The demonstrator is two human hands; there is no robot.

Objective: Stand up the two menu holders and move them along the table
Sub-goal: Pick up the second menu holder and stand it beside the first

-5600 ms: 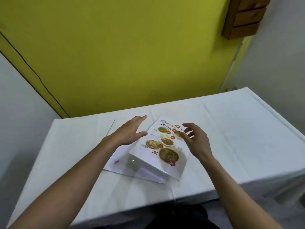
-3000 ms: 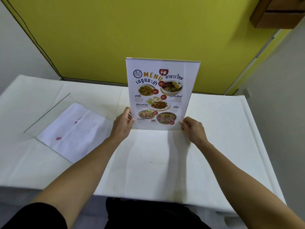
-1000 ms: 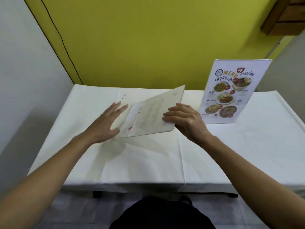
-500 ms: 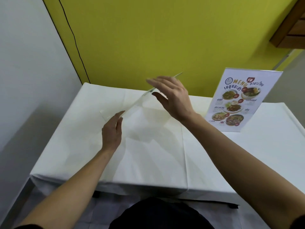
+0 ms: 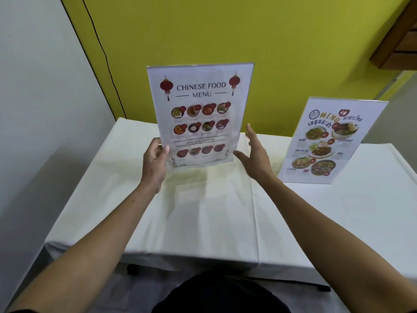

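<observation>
A clear holder with a Chinese food menu (image 5: pixel 199 114) is upright over the middle of the white table (image 5: pixel 203 213), facing me. My left hand (image 5: pixel 155 161) grips its lower left edge. My right hand (image 5: pixel 255 157) is spread just beside its lower right corner, fingers apart, not clearly touching it. Whether the holder's base rests on the cloth is hard to tell. A second holder with a Thai food menu (image 5: pixel 329 141) stands upright on the right side of the table, leaning back a little, free of both hands.
A yellow wall (image 5: pixel 225 37) rises just behind the table and a white wall (image 5: pixel 40 98) closes off the left side. A wooden shelf (image 5: pixel 399 39) hangs at the upper right. The table's front edge lies close to my body.
The Chinese menu holder was lying flat on the left, then got tilted up and now stands upright facing me. My right hand has come off its top edge to its right side.
</observation>
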